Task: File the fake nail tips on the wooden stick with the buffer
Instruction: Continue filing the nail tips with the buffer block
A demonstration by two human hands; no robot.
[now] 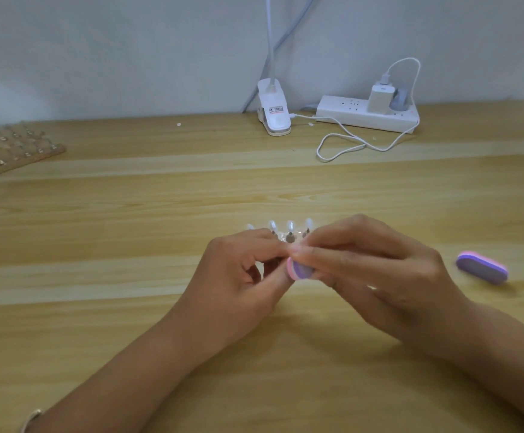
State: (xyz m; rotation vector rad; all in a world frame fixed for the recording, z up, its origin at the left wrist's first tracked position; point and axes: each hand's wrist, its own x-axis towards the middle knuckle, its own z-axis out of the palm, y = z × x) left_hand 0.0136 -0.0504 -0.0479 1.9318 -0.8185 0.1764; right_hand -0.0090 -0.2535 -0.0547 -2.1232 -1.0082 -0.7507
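1. hands. both hands are raised just above the middle of the tabletop [129, 214] and meet fingertip to fingertip.
2. left hand [238, 270]: fingers curled, thumb and forefinger pinching the base of the row of fake nail tips [290, 227]. the tips fan upward and away from the person, just beyond the knuckles. the support that carries them is mostly hidden behind the fingers, so its material cannot be told.
3. right hand [376, 267]: fingers curled round a pink and purple buffer [298, 270]. only the rounded end of the buffer shows, between the two hands and just below the tips. whether it touches a tip cannot be told.
4. a second buffer [482, 267], purple with a pink layer, lies flat on the tabletop to the right, well apart from the hands.
5. far left: a wooden board [19, 151] with rows of small holders.
6. far edge, against the wall: a white clip lamp [274, 112] and a white power strip [348, 115] with a charger [379, 98] plugged in. a white cable [348, 145] loops on the tabletop between them.
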